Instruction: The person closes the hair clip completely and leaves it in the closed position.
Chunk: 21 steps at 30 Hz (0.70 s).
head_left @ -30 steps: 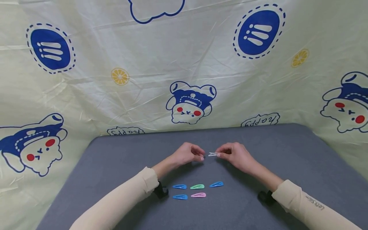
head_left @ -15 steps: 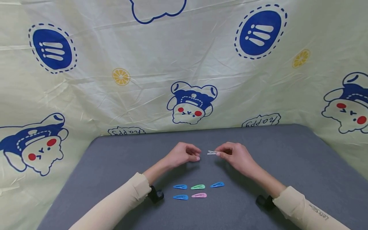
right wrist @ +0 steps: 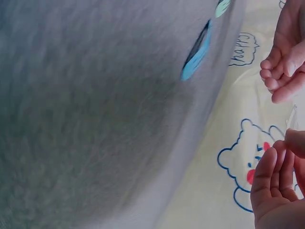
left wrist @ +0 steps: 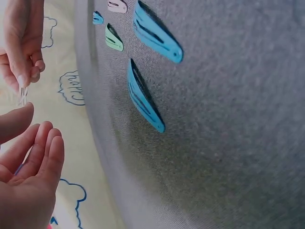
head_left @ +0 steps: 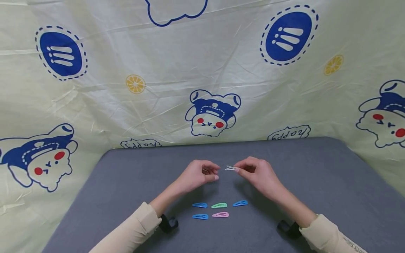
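Between thumb and fingertips my right hand (head_left: 257, 174) pinches a white snap hair clip (head_left: 230, 168), raised over the table and pointing left with its two layers spread apart. Just left of the clip's tip is my left hand (head_left: 197, 174), fingers loosely bent and nothing in them; a small gap separates it from the clip. In the left wrist view the white clip (left wrist: 22, 95) hangs from the right fingertips above the left thumb. Nearer the front lie a green clip (head_left: 219, 205), a pink clip (head_left: 220, 214) and several blue clips (head_left: 200, 216).
The clips lie in two rows on a dark grey cloth-covered table (head_left: 142, 182). Behind the table hangs a cream curtain (head_left: 164, 112) printed with cartoon figures. Dark wrist bands (head_left: 168, 224) sit at both cuffs.
My left hand has drawn back slightly to the left, away from the white clip. The right hand keeps its pinch on the clip, and the view has shifted a little.
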Tool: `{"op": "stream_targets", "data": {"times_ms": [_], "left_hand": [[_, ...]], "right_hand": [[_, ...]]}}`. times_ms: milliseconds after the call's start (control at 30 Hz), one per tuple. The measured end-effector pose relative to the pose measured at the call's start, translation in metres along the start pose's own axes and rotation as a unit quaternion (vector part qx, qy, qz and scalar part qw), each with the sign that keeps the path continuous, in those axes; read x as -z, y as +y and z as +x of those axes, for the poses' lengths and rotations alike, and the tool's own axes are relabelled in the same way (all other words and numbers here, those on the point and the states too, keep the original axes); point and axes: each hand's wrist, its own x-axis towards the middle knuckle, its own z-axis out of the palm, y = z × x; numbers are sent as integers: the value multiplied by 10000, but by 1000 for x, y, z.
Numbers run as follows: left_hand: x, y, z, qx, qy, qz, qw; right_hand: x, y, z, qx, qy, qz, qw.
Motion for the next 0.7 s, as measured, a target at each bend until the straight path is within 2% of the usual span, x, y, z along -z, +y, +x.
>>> {"op": "stream_targets", "data": {"times_ms": [233,400,700], "left_hand": [[2,12,-18,-268,220,217,9992],[2,20,-34,-366,339,338,9982],[2,38,-65,-124,560,98,9983]], "right_hand": [[2,-18,-14,-115,75,14,9999],[-1,-35,-26,34,214,-91,9997],[-4,-57,-45,230,290,-15,9993]]}}
